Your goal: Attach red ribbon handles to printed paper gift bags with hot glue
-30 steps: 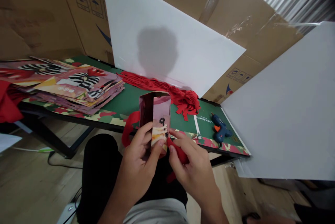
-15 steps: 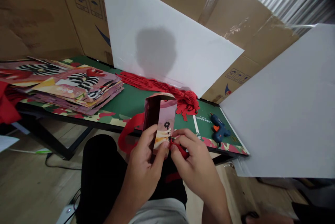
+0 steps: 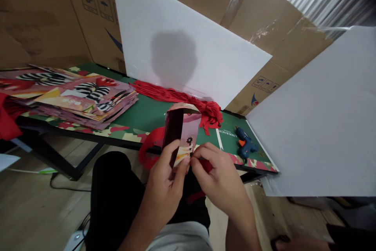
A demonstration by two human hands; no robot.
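Observation:
My left hand [image 3: 166, 174] grips a small printed paper bag [image 3: 182, 130], pink and dark red, held upright over my lap. My right hand [image 3: 216, 176] pinches the end of a red ribbon [image 3: 149, 141] against the bag's right side near a small black flower mark. The ribbon loops out to the left of the bag and another piece hangs below my hands.
A green table [image 3: 147, 112] carries a stack of printed sheets [image 3: 79, 96] at the left, a heap of red ribbons [image 3: 188, 100] in the middle and a blue glue gun [image 3: 245, 143] at the right. White boards [image 3: 182, 43] and cardboard boxes stand behind.
The bag has shifted slightly right and tilted. My right hand has closed in on its right side, pinching the ribbon there.

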